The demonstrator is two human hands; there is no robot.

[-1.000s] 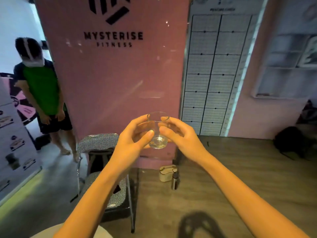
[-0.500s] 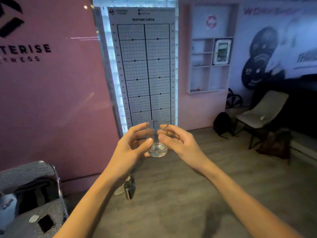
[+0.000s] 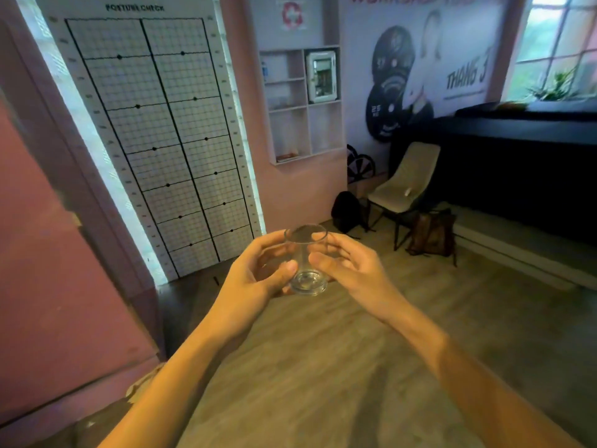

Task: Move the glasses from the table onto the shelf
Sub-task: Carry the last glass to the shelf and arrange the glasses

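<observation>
Cradling 1 clear, smooth cylindrical glass [image 3: 306,260]: left hand [image 3: 255,276], right hand [image 3: 347,270].

Pink walls [image 3: 300,185], wooden floor [image 3: 323,367], beige chair [image 3: 403,185] beside window [image 3: 562,43]

A glass [image 3: 306,260] sits at centre frame between the left hand [image 3: 255,276] and right hand [image 3: 350,270]. A grid chart [image 3: 161,137] fills the upper left. The shelf [image 3: 302,105] hangs at upper centre, with a chair [image 3: 403,185] at its lower right and a bag [image 3: 433,234] beside the chair.
</observation>
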